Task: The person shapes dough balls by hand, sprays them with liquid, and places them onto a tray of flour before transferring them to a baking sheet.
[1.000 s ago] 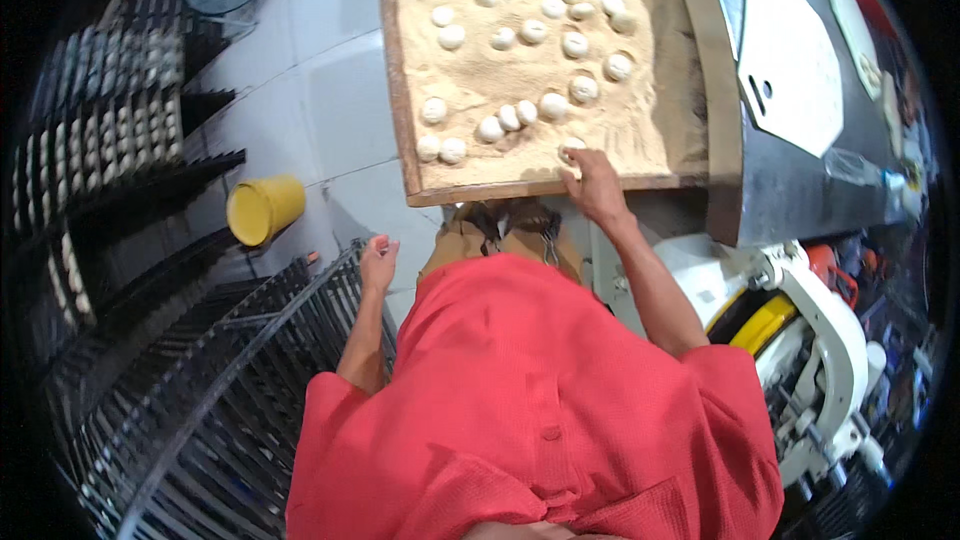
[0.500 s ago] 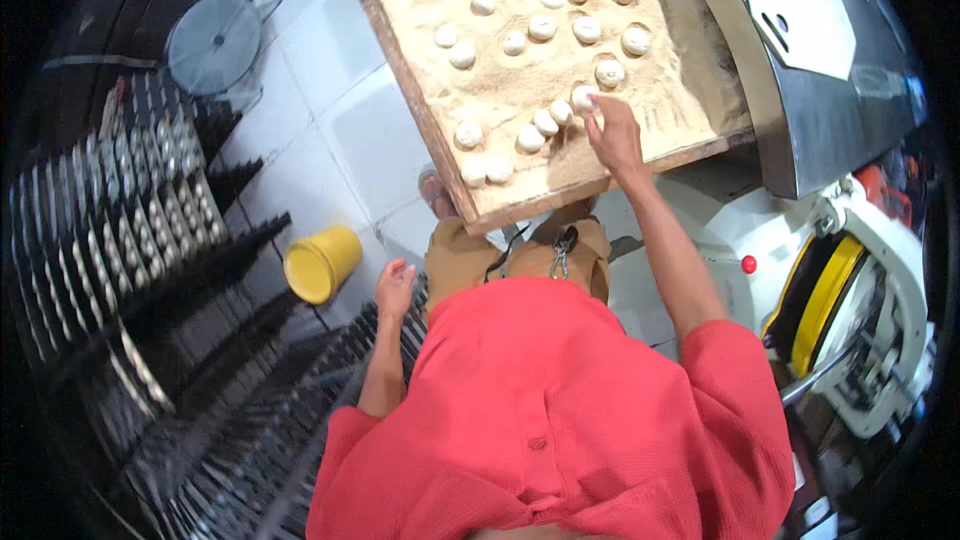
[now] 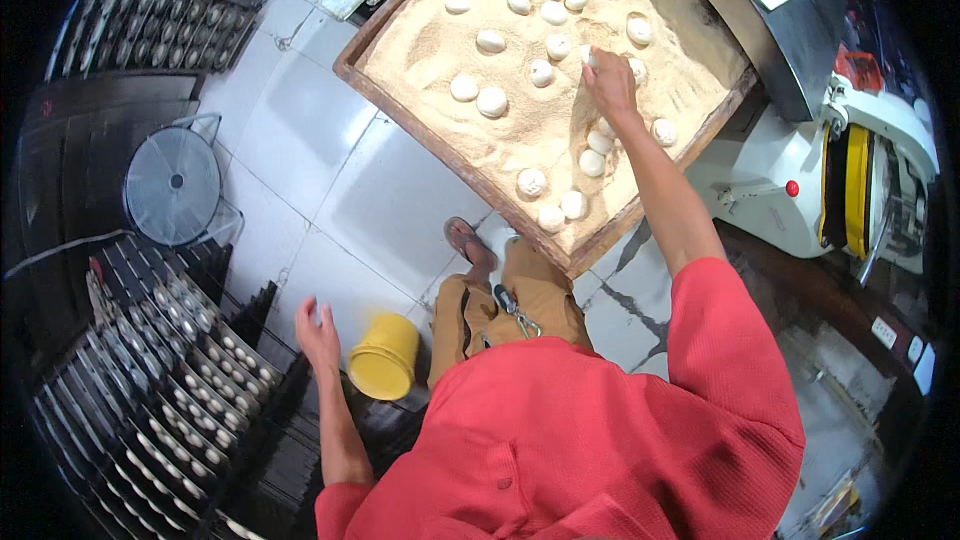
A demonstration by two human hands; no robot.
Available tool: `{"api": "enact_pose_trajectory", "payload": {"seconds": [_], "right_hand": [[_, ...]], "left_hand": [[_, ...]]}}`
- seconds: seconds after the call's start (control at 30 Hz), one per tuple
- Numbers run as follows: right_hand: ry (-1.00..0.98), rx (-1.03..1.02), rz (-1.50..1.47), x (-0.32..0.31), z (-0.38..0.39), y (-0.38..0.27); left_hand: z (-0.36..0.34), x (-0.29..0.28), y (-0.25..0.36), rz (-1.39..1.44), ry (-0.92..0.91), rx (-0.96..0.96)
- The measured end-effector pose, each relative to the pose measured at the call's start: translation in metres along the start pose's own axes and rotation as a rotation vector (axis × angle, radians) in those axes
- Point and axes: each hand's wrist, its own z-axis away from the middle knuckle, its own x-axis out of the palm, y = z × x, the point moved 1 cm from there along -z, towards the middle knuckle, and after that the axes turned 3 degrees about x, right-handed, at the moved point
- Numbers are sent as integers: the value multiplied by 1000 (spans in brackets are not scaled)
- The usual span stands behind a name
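My right hand (image 3: 610, 88) reaches over a wooden-sided box (image 3: 440, 152) filled with pale crumbs (image 3: 425, 55). Its fingertips are closed on a white dough ball (image 3: 588, 57), partly hidden by them. Just under the wrist, a short row of dough balls (image 3: 592, 162) lies close together, partly covered by the forearm. Several others, such as one dough ball (image 3: 491, 102), are scattered on the crumbs. My left hand (image 3: 318, 333) hangs out to the left above the floor, fingers apart and holding nothing, beside a yellow bucket (image 3: 383, 365).
A rack of trays with dough balls (image 3: 200, 390) stands at lower left, a round clear-topped stand (image 3: 172, 185) beyond it. A baking tray (image 3: 345, 5) with dough balls sits at the far left of the box. A white machine (image 3: 770, 180) is at right.
The view has turned, bringing the far baking tray into sight. My right hand has moved farther over the crumbs, beyond the row. My left hand has swung outward, away from my body.
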Motion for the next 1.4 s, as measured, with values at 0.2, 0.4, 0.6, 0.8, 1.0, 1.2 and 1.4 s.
{"api": "enact_pose_trajectory", "payload": {"seconds": [0.2,0.4,0.6,0.8,1.0,1.2,1.4], "right_hand": [[119,-40,-79,2,12,-8],[-54,109,-174,-4,-14,13],[-89,59,-121,-14,-34,38],[-161,176,-154,-16,-59,57],[36,255,38,-5,-77,75],[75,303,114,4,-81,44],[-177,637,-52,4,-90,8]], "left_hand": [[-194,96,239,144,-34,748],[-241,245,458,157,-317,1338],[-266,325,521,-229,-566,1381],[-286,332,549,-212,-760,1221],[-325,328,533,-16,-741,1220],[-331,325,534,60,-693,1299],[-322,317,528,-96,-802,1407]]}}
